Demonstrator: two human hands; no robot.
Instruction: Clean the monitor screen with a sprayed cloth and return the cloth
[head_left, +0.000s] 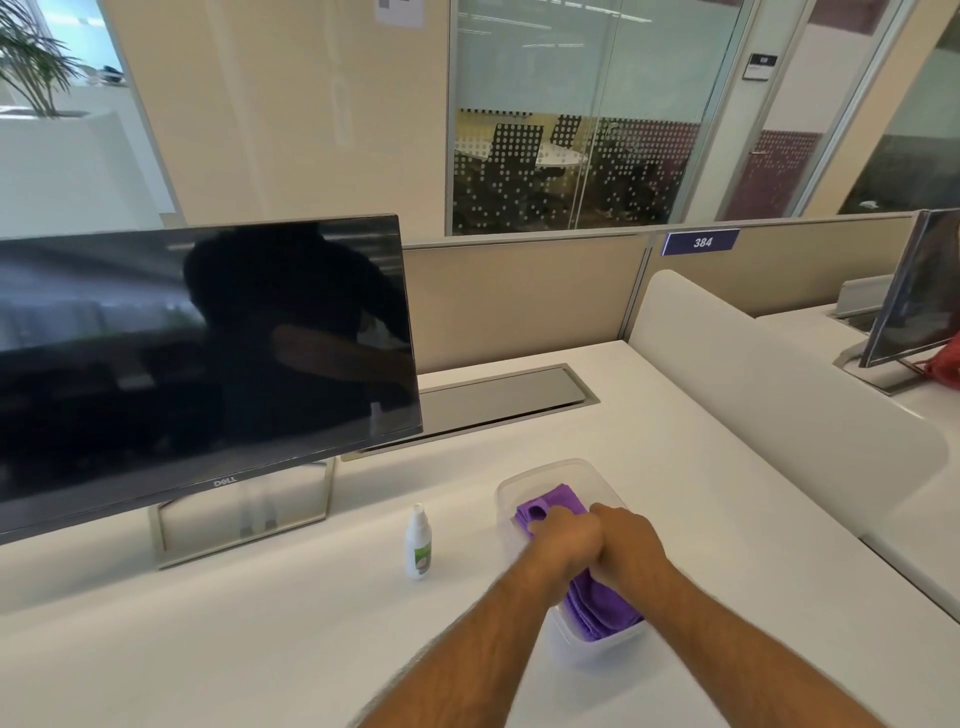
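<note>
A purple cloth (556, 501) lies folded in a clear plastic container (540, 470) on the white desk. Both my hands rest on the cloth inside the container: my left hand (563, 540) presses on its far part, and my right hand (631, 545) sits beside it over the near part. The fingers curl down into the fabric. A small white spray bottle (418, 543) stands upright to the left of the container. The dark Dell monitor (208, 353) stands on its stand at the left, its screen off.
A grey cable hatch (498, 400) lies in the desk behind the monitor. A beige partition (524, 296) closes the back. A white curved divider (769, 395) bounds the right side, with a second monitor (914, 291) beyond it.
</note>
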